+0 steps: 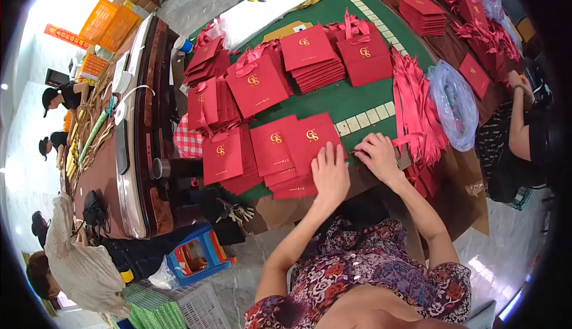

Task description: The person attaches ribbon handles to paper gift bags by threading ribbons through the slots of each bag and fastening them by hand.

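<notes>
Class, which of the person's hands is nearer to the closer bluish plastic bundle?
Right. The right hand is left of the bluish plastic bundle, with red ribbons between them; the left hand is farther left, on a red bag.

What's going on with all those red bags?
A person has their left hand spread flat on a red bag with a gold mark. Their right hand is just beside that bag; whether it pinches anything is too small to tell. More red bags lie in stacks on the green tabletop. A heap of red ribbons lies to the right, next to bluish clear plastic.
</notes>
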`<action>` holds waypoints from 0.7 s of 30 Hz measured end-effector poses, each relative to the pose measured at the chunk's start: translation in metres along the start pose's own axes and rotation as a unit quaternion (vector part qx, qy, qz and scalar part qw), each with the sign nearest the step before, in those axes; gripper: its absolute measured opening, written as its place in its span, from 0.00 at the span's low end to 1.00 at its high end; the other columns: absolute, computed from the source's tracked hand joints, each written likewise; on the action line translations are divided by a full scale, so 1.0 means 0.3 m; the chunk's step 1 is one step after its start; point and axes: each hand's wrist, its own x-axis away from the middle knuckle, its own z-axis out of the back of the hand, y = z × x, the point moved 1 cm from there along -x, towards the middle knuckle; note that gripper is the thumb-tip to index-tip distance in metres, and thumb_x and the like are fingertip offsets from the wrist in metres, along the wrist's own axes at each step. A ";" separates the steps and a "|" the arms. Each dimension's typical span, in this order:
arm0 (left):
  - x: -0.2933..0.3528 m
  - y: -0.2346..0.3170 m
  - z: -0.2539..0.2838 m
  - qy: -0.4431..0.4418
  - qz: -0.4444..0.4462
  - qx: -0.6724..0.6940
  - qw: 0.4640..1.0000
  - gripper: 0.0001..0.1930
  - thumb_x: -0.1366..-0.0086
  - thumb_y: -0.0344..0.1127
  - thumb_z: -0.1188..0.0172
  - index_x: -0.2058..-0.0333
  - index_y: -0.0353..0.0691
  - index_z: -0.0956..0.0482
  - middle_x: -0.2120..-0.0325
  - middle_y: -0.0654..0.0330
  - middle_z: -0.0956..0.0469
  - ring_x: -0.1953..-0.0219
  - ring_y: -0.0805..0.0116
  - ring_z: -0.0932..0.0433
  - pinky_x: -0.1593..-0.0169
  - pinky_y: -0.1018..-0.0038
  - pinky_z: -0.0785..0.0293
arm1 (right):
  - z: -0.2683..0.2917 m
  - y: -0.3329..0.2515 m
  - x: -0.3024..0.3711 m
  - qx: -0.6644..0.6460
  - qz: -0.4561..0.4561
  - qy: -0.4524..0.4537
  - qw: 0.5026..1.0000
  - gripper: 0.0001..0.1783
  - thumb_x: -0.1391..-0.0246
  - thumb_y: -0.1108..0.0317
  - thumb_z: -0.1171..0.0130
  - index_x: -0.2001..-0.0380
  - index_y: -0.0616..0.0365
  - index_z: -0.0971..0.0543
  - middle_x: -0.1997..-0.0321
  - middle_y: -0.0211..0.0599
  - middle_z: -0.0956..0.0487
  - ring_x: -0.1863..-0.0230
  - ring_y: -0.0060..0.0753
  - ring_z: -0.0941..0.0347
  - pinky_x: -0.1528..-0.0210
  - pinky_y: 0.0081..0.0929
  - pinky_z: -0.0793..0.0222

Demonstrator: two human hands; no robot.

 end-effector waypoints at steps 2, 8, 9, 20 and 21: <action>0.013 0.041 -0.011 -0.019 -0.005 0.006 1.000 0.26 0.40 0.38 0.38 0.43 0.37 0.28 0.40 0.47 0.31 0.40 0.50 0.33 0.40 0.55 0.38 | 0.017 -0.010 -0.016 -0.016 0.000 -0.003 1.000 0.10 0.54 0.65 0.33 0.67 0.51 0.21 0.67 0.31 0.27 0.59 0.40 0.30 0.57 0.37 0.37; -0.082 0.011 0.070 0.020 -0.016 0.095 0.995 0.24 0.40 0.35 0.38 0.45 0.39 0.27 0.50 0.51 0.27 0.50 0.51 0.30 0.48 0.55 0.35 | 0.054 0.046 -0.011 -0.038 -0.078 0.000 0.996 0.07 0.51 0.70 0.36 0.69 0.54 0.24 0.70 0.33 0.27 0.64 0.39 0.29 0.60 0.37 0.39; -0.134 -0.029 0.079 0.036 0.006 0.072 0.997 0.24 0.40 0.36 0.37 0.45 0.39 0.27 0.49 0.51 0.27 0.50 0.51 0.30 0.48 0.55 0.35 | 0.062 0.043 -0.015 -0.052 -0.082 -0.003 0.995 0.06 0.50 0.71 0.37 0.69 0.55 0.24 0.72 0.32 0.26 0.65 0.39 0.29 0.60 0.36 0.39; -0.263 -0.176 0.013 0.035 0.033 -0.006 0.999 0.24 0.50 0.42 0.27 0.55 0.40 0.22 0.61 0.55 0.26 0.54 0.55 0.30 0.50 0.59 0.37 | 0.017 0.004 -0.087 -0.158 -0.099 0.001 0.982 0.07 0.48 0.72 0.37 0.65 0.58 0.22 0.68 0.36 0.22 0.63 0.41 0.26 0.57 0.38 0.33; -0.257 -0.154 0.009 0.064 0.015 0.012 0.998 0.23 0.51 0.41 0.26 0.57 0.41 0.22 0.62 0.55 0.26 0.55 0.55 0.30 0.51 0.60 0.37 | 0.016 -0.002 -0.093 -0.153 -0.085 0.006 0.984 0.07 0.48 0.71 0.37 0.65 0.58 0.22 0.67 0.37 0.22 0.63 0.43 0.26 0.58 0.38 0.33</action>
